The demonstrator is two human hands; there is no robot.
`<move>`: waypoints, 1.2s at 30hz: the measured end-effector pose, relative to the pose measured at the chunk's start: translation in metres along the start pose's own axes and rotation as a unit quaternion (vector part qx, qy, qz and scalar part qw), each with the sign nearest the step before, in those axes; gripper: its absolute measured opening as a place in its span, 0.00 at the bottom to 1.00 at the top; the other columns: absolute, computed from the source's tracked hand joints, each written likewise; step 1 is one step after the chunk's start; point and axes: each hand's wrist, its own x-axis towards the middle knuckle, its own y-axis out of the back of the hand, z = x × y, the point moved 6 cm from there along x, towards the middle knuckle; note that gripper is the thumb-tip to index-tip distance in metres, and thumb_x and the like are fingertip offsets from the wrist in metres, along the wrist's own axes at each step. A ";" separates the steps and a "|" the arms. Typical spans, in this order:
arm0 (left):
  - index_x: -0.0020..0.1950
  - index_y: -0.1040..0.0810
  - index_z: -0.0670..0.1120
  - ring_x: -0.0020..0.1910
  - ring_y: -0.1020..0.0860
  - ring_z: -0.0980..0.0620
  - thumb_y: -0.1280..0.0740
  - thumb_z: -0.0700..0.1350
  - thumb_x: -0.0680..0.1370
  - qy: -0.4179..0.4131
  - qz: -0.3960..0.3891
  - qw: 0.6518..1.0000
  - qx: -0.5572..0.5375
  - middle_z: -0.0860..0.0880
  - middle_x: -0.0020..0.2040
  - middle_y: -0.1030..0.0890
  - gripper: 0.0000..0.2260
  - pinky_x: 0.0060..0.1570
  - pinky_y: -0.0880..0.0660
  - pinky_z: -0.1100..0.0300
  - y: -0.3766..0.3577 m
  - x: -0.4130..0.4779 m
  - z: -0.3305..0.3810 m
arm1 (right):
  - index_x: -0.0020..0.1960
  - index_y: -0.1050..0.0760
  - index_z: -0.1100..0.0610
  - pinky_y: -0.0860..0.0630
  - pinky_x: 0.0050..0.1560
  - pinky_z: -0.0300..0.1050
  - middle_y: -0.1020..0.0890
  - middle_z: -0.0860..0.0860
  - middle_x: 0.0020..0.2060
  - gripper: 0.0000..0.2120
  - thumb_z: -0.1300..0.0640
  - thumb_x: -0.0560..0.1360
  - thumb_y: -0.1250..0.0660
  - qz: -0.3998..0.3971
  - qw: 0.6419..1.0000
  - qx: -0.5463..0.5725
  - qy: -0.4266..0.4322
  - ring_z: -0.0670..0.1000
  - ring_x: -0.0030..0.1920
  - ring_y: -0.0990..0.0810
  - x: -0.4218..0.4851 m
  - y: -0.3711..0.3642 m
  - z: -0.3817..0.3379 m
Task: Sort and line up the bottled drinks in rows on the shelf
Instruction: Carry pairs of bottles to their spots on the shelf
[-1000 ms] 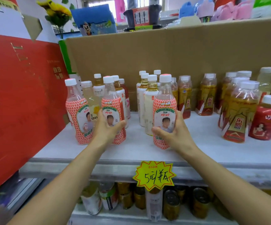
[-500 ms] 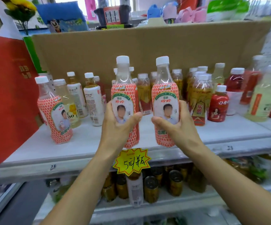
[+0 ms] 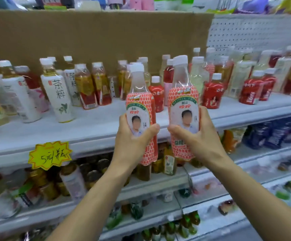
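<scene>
The left hand (image 3: 132, 143) grips a clear plastic bottle (image 3: 139, 105) with a white cap and a red-and-white patterned sleeve. The thumb lies across the front and the fingers curl behind. The right hand (image 3: 198, 141) grips a second identical bottle (image 3: 184, 101) the same way. Both bottles are upright, side by side with a gap between them, held in front of the white shelf (image 3: 89, 126) edge.

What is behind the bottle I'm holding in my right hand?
Behind the bottle in the right hand stand small red bottles and a pale bottle on the shelf. Whatever stands directly behind its label is covered.
</scene>
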 end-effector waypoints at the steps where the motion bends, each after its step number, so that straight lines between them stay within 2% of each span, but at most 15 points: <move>1: 0.67 0.32 0.52 0.57 0.21 0.59 0.24 0.50 0.72 0.006 -0.002 1.000 -0.004 0.56 0.59 0.21 0.27 0.56 0.21 0.57 -0.023 -0.006 0.002 | 0.65 0.34 0.48 0.24 0.50 0.31 0.21 0.41 0.55 0.30 0.53 0.69 0.23 -0.002 1.000 -0.004 -0.005 0.35 0.53 0.22 -0.003 0.022 0.006; 4: 0.67 0.32 0.53 0.57 0.21 0.60 0.24 0.51 0.72 0.016 -0.009 1.000 -0.006 0.57 0.59 0.21 0.27 0.56 0.22 0.57 -0.089 -0.019 0.004 | 0.62 0.34 0.49 0.26 0.42 0.25 0.21 0.40 0.50 0.26 0.55 0.70 0.23 0.004 1.000 -0.019 -0.019 0.31 0.47 0.22 -0.010 0.088 0.024; 8: 0.65 0.31 0.53 0.52 0.22 0.67 0.24 0.54 0.72 0.035 -0.028 0.999 -0.003 0.60 0.57 0.21 0.26 0.51 0.23 0.61 -0.163 -0.037 0.004 | 0.62 0.34 0.48 0.27 0.41 0.24 0.22 0.38 0.49 0.26 0.54 0.70 0.23 0.010 0.999 -0.031 -0.040 0.30 0.47 0.23 -0.017 0.162 0.048; 12: 0.65 0.31 0.54 0.55 0.20 0.61 0.23 0.55 0.71 0.049 -0.067 0.997 0.005 0.58 0.58 0.20 0.27 0.56 0.21 0.52 -0.227 -0.041 0.001 | 0.62 0.33 0.46 0.26 0.43 0.27 0.22 0.39 0.52 0.27 0.53 0.69 0.23 0.036 0.997 -0.037 -0.059 0.32 0.49 0.22 -0.015 0.221 0.071; 15: 0.64 0.32 0.55 0.51 0.20 0.64 0.24 0.53 0.72 0.053 -0.095 0.994 0.010 0.59 0.56 0.20 0.25 0.53 0.22 0.57 -0.275 -0.039 0.001 | 0.62 0.33 0.46 0.25 0.45 0.30 0.21 0.39 0.51 0.27 0.52 0.69 0.22 0.049 0.996 -0.032 -0.074 0.33 0.49 0.21 -0.008 0.258 0.091; 21: 0.63 0.31 0.53 0.49 0.19 0.63 0.24 0.52 0.72 0.060 -0.098 0.993 -0.001 0.57 0.54 0.19 0.23 0.47 0.22 0.61 -0.367 -0.021 -0.005 | 0.61 0.34 0.46 0.24 0.47 0.34 0.21 0.39 0.50 0.27 0.51 0.69 0.22 0.083 0.992 -0.043 -0.086 0.34 0.48 0.21 0.020 0.333 0.131; 24: 0.60 0.31 0.54 0.46 0.19 0.64 0.24 0.51 0.72 0.062 -0.109 0.992 -0.010 0.57 0.52 0.19 0.22 0.43 0.23 0.64 -0.418 -0.005 -0.009 | 0.61 0.33 0.46 0.24 0.42 0.30 0.21 0.39 0.49 0.27 0.52 0.69 0.23 0.090 0.991 -0.041 -0.085 0.33 0.47 0.21 0.042 0.372 0.154; 28: 0.60 0.30 0.55 0.47 0.17 0.60 0.24 0.51 0.71 0.067 -0.118 0.990 -0.030 0.56 0.52 0.18 0.22 0.45 0.20 0.58 -0.491 0.023 -0.017 | 0.61 0.33 0.46 0.25 0.40 0.27 0.21 0.39 0.48 0.26 0.54 0.70 0.23 0.081 0.992 -0.035 -0.086 0.32 0.46 0.21 0.081 0.425 0.186; 30: 0.61 0.30 0.54 0.49 0.17 0.58 0.23 0.50 0.71 0.073 -0.120 0.989 -0.047 0.56 0.53 0.17 0.22 0.46 0.19 0.56 -0.525 0.037 -0.016 | 0.62 0.33 0.45 0.23 0.44 0.31 0.20 0.39 0.50 0.27 0.52 0.69 0.22 0.070 0.993 -0.038 -0.089 0.34 0.49 0.20 0.103 0.451 0.200; 33: 0.63 0.29 0.54 0.52 0.16 0.54 0.23 0.50 0.71 0.072 -0.129 0.987 -0.061 0.55 0.55 0.17 0.24 0.51 0.18 0.48 -0.572 0.058 -0.012 | 0.62 0.32 0.44 0.21 0.50 0.39 0.19 0.40 0.52 0.28 0.50 0.68 0.22 0.064 0.993 -0.036 -0.091 0.36 0.51 0.19 0.135 0.490 0.217; 36: 0.65 0.29 0.54 0.54 0.17 0.53 0.22 0.49 0.71 0.067 -0.127 0.987 -0.072 0.54 0.56 0.17 0.25 0.53 0.19 0.45 -0.612 0.075 -0.004 | 0.60 0.32 0.46 0.21 0.45 0.37 0.19 0.42 0.50 0.25 0.52 0.69 0.23 0.063 0.994 -0.027 -0.086 0.37 0.48 0.19 0.163 0.524 0.230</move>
